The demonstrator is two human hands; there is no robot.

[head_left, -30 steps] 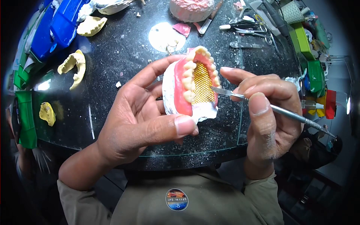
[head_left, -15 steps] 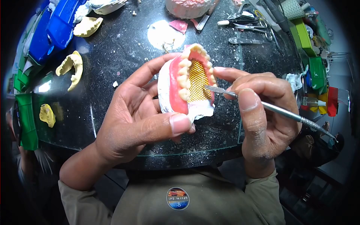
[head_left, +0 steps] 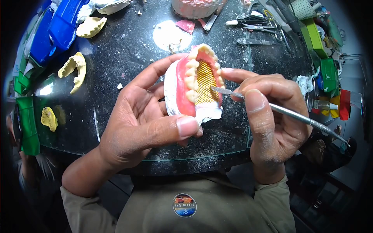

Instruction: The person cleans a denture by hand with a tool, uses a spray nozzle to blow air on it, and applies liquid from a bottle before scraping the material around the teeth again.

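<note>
My left hand [head_left: 142, 116] is wrapped round a white plaster dental model [head_left: 169, 89], thumb at its near end and fingers behind it. On the model sits a denture [head_left: 182, 93] of pink wax with a row of cream teeth. A gold mesh [head_left: 206, 81] lines its palate. Between the thumb and fingers of my right hand [head_left: 276, 116] is a thin metal wax carver [head_left: 289, 112], held like a pen. The carver's flat tip is at the mesh's right edge, near the pink rim. My right index fingertip lies close to the teeth on the far side.
Yellow plaster pieces [head_left: 79, 72] lie on the black, dust-specked table [head_left: 116, 50] at left, near blue bins [head_left: 66, 23]. Another pink-topped model [head_left: 194, 8], a pink wax scrap [head_left: 185, 26] and a knife [head_left: 210, 22] lie at the back. Scissors [head_left: 268, 29] are at back right.
The carver's tip has shifted very slightly left and up along the mesh, with my right thumb moving a little with it. My left hand and the model have barely moved.
</note>
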